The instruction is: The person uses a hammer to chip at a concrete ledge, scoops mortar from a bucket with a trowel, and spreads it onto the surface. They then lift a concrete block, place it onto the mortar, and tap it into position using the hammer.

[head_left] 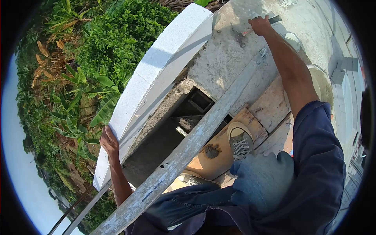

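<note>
Two bare hands in view, well apart. Left hand (109,141) is at the outer edge of the white blocks (150,62), near their lower end; fingers close together, bent against the edge. Can't tell how far they wrap around the far side.

Right hand (261,26) is out over the slab (227,58), fingers closed around a tool (275,19). Dark at one end, reddish at the other; type unclear. Tool is past the top end of the blocks, to their right.

Blocks run in a row along the slab side, joint lines visible, shadow bands across them. Plants (121,35) beyond.

In the way: one thick pole (172,168), weathered, running diagonally from bottom left to upper right between the hands. It crosses in front of an open pit (156,150) with rubble and a small frame inside. Pit lies between blocks and pole.

Shoes (241,143) are on the far side of the pole from the blocks, on boards (270,103). Mortar blob (212,151) beside them. Small bucket (292,42) just below the right hand, big bucket (321,84) partly behind the right arm. Grey bricks (346,67) farther right. Thin bars (87,209) at bottom left, close to the blocks' lower end.
</note>
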### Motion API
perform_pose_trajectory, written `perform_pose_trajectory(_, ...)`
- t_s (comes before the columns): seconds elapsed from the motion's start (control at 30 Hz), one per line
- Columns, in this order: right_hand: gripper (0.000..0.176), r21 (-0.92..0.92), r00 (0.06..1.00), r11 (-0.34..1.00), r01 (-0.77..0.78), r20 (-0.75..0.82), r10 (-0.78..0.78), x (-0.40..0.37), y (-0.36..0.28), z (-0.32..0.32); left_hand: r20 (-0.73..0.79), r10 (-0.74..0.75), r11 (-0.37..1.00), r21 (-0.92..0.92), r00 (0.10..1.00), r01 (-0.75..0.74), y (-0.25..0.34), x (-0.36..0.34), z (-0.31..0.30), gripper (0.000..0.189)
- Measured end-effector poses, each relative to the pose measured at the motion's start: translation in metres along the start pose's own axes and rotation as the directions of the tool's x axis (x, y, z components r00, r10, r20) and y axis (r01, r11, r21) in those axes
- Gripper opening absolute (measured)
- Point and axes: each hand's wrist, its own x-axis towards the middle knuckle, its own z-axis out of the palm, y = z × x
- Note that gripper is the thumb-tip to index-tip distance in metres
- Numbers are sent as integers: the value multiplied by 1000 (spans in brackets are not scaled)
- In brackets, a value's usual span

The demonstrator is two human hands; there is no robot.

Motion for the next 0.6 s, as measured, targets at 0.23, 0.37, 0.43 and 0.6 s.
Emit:
perform_pose_trajectory(0.23,24,496,819,834,-243,565,-97,-24,3,-127,-190,480,870,232,856,-436,-26,-5,9,23)
perform_pose_trajectory(0.37,23,633,909,717,-291,417,0,-41,-14,-151,-134,369,920,194,920,-340,-32,-7,6,27)
perform_pose_trajectory(0.43,24,759,934,553,-343,340,113,-55,-16,-159,-102,181,979,110,978,-170,-31,-6,8,27)
perform_pose_trajectory(0.6,28,976,965,45,-211,201,170,-133,-3,-176,118,-146,989,51,982,141,-24,-1,-1,49)
